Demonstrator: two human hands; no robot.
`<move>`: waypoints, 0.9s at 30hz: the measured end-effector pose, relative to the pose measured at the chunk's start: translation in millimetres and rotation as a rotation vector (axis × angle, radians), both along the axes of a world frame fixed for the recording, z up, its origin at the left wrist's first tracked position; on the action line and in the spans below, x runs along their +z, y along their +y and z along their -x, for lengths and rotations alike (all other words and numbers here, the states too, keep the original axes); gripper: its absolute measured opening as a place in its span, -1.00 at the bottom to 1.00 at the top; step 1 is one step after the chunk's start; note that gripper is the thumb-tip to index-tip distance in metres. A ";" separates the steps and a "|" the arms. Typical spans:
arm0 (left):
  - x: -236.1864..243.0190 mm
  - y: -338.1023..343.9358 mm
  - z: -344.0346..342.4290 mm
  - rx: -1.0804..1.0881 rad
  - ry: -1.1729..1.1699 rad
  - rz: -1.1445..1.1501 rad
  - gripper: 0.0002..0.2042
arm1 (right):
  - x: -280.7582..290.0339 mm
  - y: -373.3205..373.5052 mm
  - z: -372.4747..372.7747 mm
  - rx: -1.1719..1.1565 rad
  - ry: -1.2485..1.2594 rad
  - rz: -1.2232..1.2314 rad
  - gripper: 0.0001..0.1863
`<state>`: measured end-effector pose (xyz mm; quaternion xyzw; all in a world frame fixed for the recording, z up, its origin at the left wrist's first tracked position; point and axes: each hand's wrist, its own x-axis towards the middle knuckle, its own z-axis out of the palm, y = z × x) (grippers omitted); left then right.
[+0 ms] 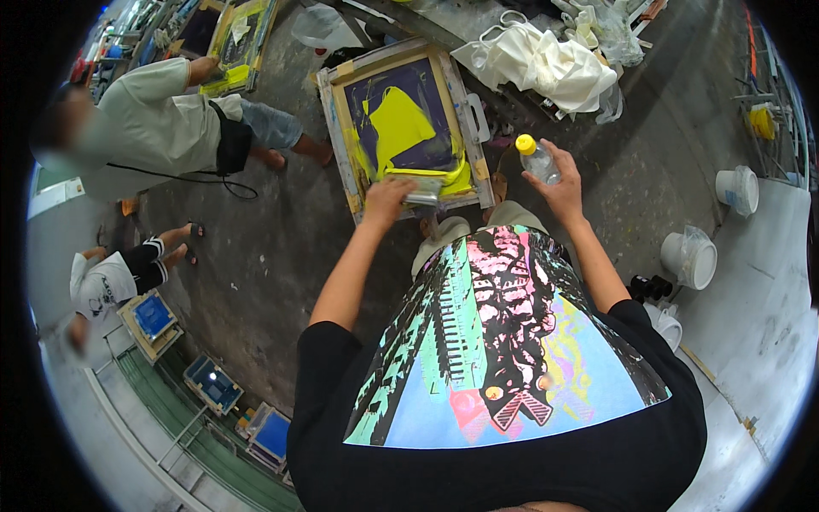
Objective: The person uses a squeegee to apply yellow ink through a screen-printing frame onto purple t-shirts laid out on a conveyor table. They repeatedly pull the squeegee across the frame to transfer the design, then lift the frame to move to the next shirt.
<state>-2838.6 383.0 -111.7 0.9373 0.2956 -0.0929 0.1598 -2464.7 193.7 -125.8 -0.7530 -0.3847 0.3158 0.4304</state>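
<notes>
In front of me stands a wooden screen printing frame (pixel 335 141) with dark purple mesh. Bright yellow ink (pixel 401 128) is spread over its middle and along its near edge. My left hand (pixel 386 203) is closed around a squeegee (pixel 424 191) at the near end of the frame, beside the thick yellow ink. My right hand (pixel 560 189) grips a clear plastic bottle (pixel 539 160) with a yellow cap, held upright to the right of the frame. What the bottle contains is hard to make out.
A white cloth bundle (pixel 546 68) lies beyond the frame at right. One person (pixel 166 119) works at another yellow-inked screen (pixel 239 43) at far left; a second person (pixel 111 277) is lower left. White buckets (pixel 689 258) stand at right, blue screens (pixel 153 316) at lower left.
</notes>
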 end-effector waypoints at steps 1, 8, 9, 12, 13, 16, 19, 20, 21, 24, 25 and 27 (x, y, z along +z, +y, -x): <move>10.0 8.5 11.5 0.133 0.053 0.058 -0.60 | -0.7 -1.4 -3.2 -0.013 0.007 0.005 -0.25; 19.3 9.0 59.3 0.934 0.071 0.064 -0.81 | -29.2 -34.1 -17.8 -0.111 -0.043 0.046 -0.24; 16.0 6.3 48.8 0.988 -0.017 0.029 -0.80 | -30.3 -38.2 -18.8 -0.129 -0.048 0.061 -0.24; -5.8 -18.1 0.9 1.159 -0.293 -0.010 -0.75 | -30.9 -46.2 -19.3 -0.143 -0.067 0.086 -0.23; -17.3 -22.7 -7.3 1.171 -0.187 -0.013 -0.73 | -29.8 -47.6 -18.0 -0.151 -0.048 0.077 -0.24; -45.7 -36.0 -60.2 1.188 -0.360 0.147 -0.74 | -24.4 -44.2 -11.9 -0.160 -0.020 0.040 -0.24; -42.2 -35.0 -111.3 1.161 -0.496 0.189 -0.74 | -16.2 -33.9 -10.0 -0.139 -0.026 0.013 -0.25; -46.6 -35.9 -113.4 1.167 -0.502 0.216 -0.74 | -12.0 -30.0 -6.9 -0.130 -0.007 0.009 -0.25; -53.4 -37.3 -111.8 1.171 -0.507 0.242 -0.74 | -9.7 -28.2 -4.2 -0.122 0.012 0.005 -0.25; -62.1 -43.2 -99.7 1.191 -0.464 0.355 -0.74 | -5.8 -29.6 -0.8 -0.120 0.002 0.020 -0.25; -62.8 -46.6 -94.3 1.199 -0.441 0.398 -0.73 | -5.1 -30.2 -1.1 -0.118 -0.006 0.023 -0.25; -64.1 -48.7 -74.5 1.195 -0.457 0.411 -0.72 | -4.7 -32.6 -5.4 -0.130 0.010 0.021 -0.25</move>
